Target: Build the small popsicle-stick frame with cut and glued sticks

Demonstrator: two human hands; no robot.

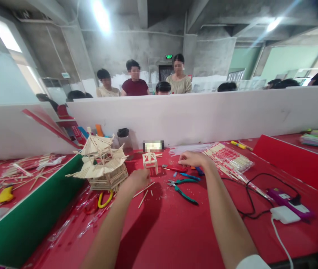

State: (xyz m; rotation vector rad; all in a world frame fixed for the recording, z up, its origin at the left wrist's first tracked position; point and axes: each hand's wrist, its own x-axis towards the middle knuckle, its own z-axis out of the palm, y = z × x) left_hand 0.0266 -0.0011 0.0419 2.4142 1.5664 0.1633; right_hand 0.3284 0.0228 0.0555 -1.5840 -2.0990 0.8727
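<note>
My left hand [136,179] is closed in a loose fist on the red table [175,231], just in front of a small wooden stick frame [150,160]; what it holds is hidden. My right hand [193,158] reaches further back with fingers curled in a pinch near a red-handled tool [175,168]. Beside my left hand stands a tall pagoda model [102,162] made of wooden sticks. Teal-handled pliers [183,188] lie between my forearms. Loose sticks [144,192] lie by my left wrist.
Packs of wooden sticks [228,157] lie at the back right. A purple device [284,197] and white charger [284,215] with cables sit at right. A green divider [27,220] bounds the left. Yellow-handled scissors [104,200] lie under the pagoda. Several people stand behind a white partition [203,116].
</note>
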